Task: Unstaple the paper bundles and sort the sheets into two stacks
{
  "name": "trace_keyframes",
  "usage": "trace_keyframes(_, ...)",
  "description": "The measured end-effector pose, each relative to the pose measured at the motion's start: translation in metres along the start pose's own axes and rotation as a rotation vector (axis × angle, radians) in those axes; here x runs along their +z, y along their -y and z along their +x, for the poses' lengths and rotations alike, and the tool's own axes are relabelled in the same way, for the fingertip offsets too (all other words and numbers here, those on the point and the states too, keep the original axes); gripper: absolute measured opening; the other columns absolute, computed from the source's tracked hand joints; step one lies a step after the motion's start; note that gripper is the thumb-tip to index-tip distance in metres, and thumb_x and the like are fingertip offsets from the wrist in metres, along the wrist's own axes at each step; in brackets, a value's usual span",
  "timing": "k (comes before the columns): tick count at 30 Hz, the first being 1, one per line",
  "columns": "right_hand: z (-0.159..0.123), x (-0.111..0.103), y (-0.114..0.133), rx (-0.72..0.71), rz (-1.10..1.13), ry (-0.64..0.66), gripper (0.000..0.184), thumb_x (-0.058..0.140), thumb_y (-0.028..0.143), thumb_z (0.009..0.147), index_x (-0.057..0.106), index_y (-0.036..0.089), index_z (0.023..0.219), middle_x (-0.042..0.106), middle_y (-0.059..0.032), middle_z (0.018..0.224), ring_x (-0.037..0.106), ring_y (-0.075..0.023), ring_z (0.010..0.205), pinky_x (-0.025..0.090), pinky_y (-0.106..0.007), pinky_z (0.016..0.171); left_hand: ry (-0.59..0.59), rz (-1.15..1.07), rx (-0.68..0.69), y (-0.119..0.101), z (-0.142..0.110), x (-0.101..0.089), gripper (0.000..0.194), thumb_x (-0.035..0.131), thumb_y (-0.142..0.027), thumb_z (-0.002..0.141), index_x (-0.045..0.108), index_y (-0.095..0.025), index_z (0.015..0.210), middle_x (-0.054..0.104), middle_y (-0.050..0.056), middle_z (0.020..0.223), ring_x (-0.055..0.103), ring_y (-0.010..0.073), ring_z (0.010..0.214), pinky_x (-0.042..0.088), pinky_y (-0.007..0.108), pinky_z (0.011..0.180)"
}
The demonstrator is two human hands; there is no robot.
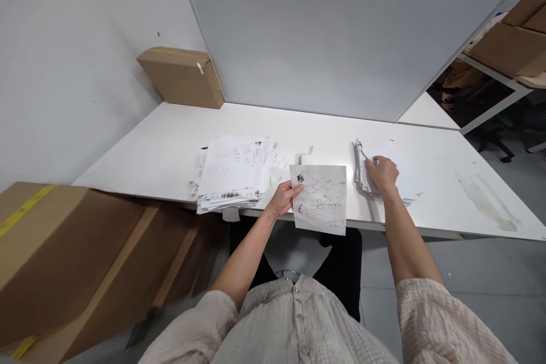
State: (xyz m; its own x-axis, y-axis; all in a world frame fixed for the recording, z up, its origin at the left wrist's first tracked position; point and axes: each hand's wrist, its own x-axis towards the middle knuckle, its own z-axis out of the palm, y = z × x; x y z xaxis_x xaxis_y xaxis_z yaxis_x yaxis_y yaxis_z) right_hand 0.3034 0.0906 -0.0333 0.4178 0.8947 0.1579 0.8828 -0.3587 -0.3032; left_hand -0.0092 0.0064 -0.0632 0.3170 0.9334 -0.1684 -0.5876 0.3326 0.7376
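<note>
My left hand (284,198) pinches the left edge of a single sheet of paper (321,200) with black sketches, holding it up over the front edge of the white table (162,142). My right hand (383,174) rests palm down on a stack of papers (362,173) at the right, its fingers curled on the top sheets. A bigger, untidy pile of printed papers (230,173) lies to the left of my left hand.
A small pale object (302,158) sits on the table between the piles. A cardboard box (181,77) leans in the back left corner. Large cardboard boxes (72,256) stand at the left below the table. A grey partition (333,34) rises behind the table.
</note>
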Motion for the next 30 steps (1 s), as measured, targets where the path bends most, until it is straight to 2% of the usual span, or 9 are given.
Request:
trace_keyframes(6,0.0,-0.005,-0.004,-0.01,-0.051,-0.033,0.039,0.035,0.031,0.088,0.069,0.013,0.09,0.066,-0.0154,0.085,0.056,-0.0227,0.077,0.034,-0.031,0.065,-0.006,-0.009,0.0,0.003,0.002,-0.003,0.034,0.081,-0.031,0.058,0.071,-0.012,0.084,0.073,0.01,0.083,0.066,0.028,0.092,0.048,0.043,0.088)
trace_keyframes(11,-0.03,-0.047,0.008,-0.172,-0.139,-0.346,0.037,0.03,0.028,0.092,0.064,0.012,0.089,0.06,-0.0108,0.075,0.049,-0.0187,0.064,0.028,-0.03,0.057,-0.028,-0.059,0.031,0.001,0.002,0.0,0.035,0.079,-0.031,0.062,0.069,-0.012,0.09,0.073,0.01,0.088,0.065,0.0272,0.097,0.047,0.042,0.092)
trace_keyframes(14,-0.07,-0.092,0.021,-0.218,0.079,-0.538,0.037,0.029,0.037,0.094,0.06,0.016,0.092,0.049,-0.0029,0.061,0.04,-0.0153,0.052,0.025,-0.029,0.051,-0.058,-0.068,0.046,0.001,0.003,0.001,0.036,0.079,-0.032,0.062,0.068,-0.012,0.09,0.072,0.01,0.089,0.064,0.0273,0.1,0.046,0.042,0.094)
trace_keyframes(18,-0.115,-0.133,0.04,-0.218,0.576,-0.806,0.027,0.037,0.04,0.093,0.054,0.022,0.082,0.047,-0.0035,0.069,0.046,-0.0178,0.063,0.032,-0.031,0.056,-0.09,-0.063,0.053,0.003,0.005,0.002,0.038,0.08,-0.034,0.06,0.067,-0.012,0.089,0.072,0.009,0.087,0.064,0.0273,0.099,0.046,0.042,0.093)
trace_keyframes(19,-0.121,-0.133,0.044,-0.226,0.668,-0.781,0.026,0.038,0.041,0.092,0.052,0.022,0.079,0.047,-0.0031,0.069,0.046,-0.018,0.064,0.033,-0.031,0.057,-0.095,-0.062,0.051,0.003,0.006,0.003,0.039,0.08,-0.034,0.059,0.067,-0.012,0.088,0.072,0.009,0.086,0.064,0.0271,0.098,0.046,0.042,0.092)
trace_keyframes(21,-0.126,-0.119,0.054,-0.253,0.717,-0.594,0.027,0.04,0.041,0.091,0.049,0.022,0.075,0.045,-0.0014,0.066,0.045,-0.017,0.062,0.033,-0.03,0.057,-0.103,-0.061,0.044,0.004,0.006,0.003,0.041,0.081,-0.036,0.058,0.066,-0.012,0.087,0.072,0.009,0.084,0.065,0.0268,0.096,0.048,0.041,0.09)
trace_keyframes(25,-0.126,-0.057,0.07,-0.242,0.432,-0.182,0.026,0.036,0.037,0.092,0.052,0.02,0.081,0.044,0.0016,0.058,0.036,-0.0129,0.05,0.026,-0.026,0.052,-0.117,-0.058,0.038,0.006,0.006,0.002,0.041,0.079,-0.041,0.06,0.065,-0.012,0.085,0.072,0.008,0.082,0.065,0.0265,0.095,0.049,0.039,0.087)
trace_keyframes(27,-0.127,-0.03,0.075,-0.218,0.315,-0.106,0.025,0.034,0.033,0.092,0.053,0.018,0.085,0.038,0.004,0.054,0.029,-0.0111,0.047,0.021,-0.025,0.051,-0.113,-0.068,0.062,0.007,0.006,0.001,0.04,0.077,-0.043,0.063,0.065,-0.012,0.086,0.072,0.009,0.085,0.065,0.0266,0.096,0.05,0.039,0.087)
trace_keyframes(30,-0.13,-0.007,0.08,-0.198,0.205,-0.12,0.026,0.033,0.03,0.092,0.054,0.016,0.088,0.032,0.0056,0.053,0.022,-0.0099,0.047,0.016,-0.024,0.052,-0.093,-0.094,0.093,0.009,0.006,0.001,0.041,0.074,-0.045,0.066,0.065,-0.012,0.089,0.072,0.01,0.092,0.064,0.0272,0.101,0.049,0.04,0.09)
